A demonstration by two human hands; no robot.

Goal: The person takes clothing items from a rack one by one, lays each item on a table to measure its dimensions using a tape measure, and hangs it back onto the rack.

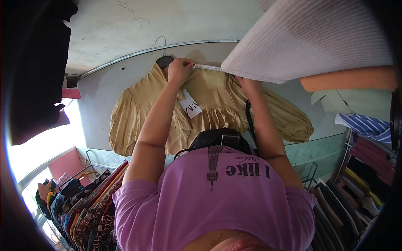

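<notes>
A shiny olive-gold blouse [209, 90] with puffed sleeves hangs on a dark hanger [164, 61] against a grey board. My left hand [180, 70] pinches one end of a white tape measure [207, 67] near the blouse's collar. The tape runs taut to the right across the top of the blouse, then passes behind a pale ribbed knit. At the blouse's other shoulder is my right hand [250, 85], closed at the tape's line, its fingertips partly hidden by that knit. A white paper tag [191, 104] with black letters hangs on the blouse front.
The pale ribbed knit [310, 42] hangs close at upper right, above an orange garment [349, 78]. Dark clothing [37, 75] hangs at left. Racks of clothes [83, 209] stand low on both sides. A black bag [220, 140] sits against my chest.
</notes>
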